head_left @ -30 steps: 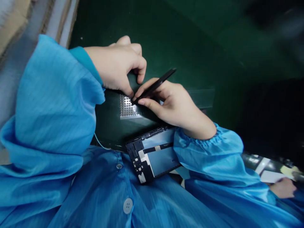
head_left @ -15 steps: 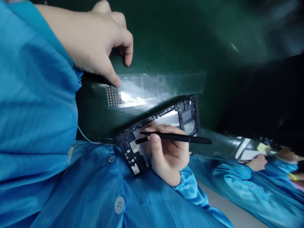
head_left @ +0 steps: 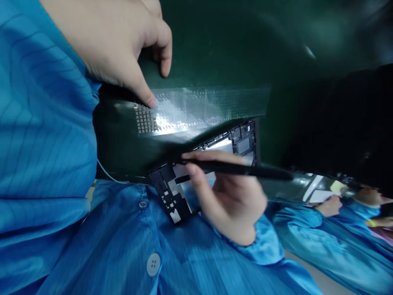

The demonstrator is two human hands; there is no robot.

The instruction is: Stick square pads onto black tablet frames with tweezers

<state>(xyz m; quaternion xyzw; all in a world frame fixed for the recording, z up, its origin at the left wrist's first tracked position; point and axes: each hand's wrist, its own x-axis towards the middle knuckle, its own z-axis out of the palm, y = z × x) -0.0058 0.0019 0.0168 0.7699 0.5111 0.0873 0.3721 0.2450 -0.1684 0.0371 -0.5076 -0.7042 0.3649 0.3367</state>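
My left hand [head_left: 125,45] rests on the dark green tabletop, its fingers curved and apart. Its thumb presses the left part of a clear plastic strip [head_left: 211,104], beside a grid of small grey square pads [head_left: 145,120]. Below the strip a black phone frame [head_left: 166,180] lies tilted near the table edge, its inner side up. Over this frame, my right hand [head_left: 230,196] grips slim black tweezers [head_left: 233,169] between thumb and fingers. Their tip is near the frame's upper edge; blur hides whether it touches or carries anything. The hand covers part of the frame.
The dark green tabletop [head_left: 215,45] stretches beyond the strip. A thin pale blue cord [head_left: 107,174] runs by my left sleeve. At the right, a co-worker's hand [head_left: 330,205] is by a white item [head_left: 321,196], with a blue sleeve [head_left: 302,225] below.
My right hand and the tweezers have shifted slightly up and to the right over the frame. My left thumb is still on the strip; the whole view has moved a little.
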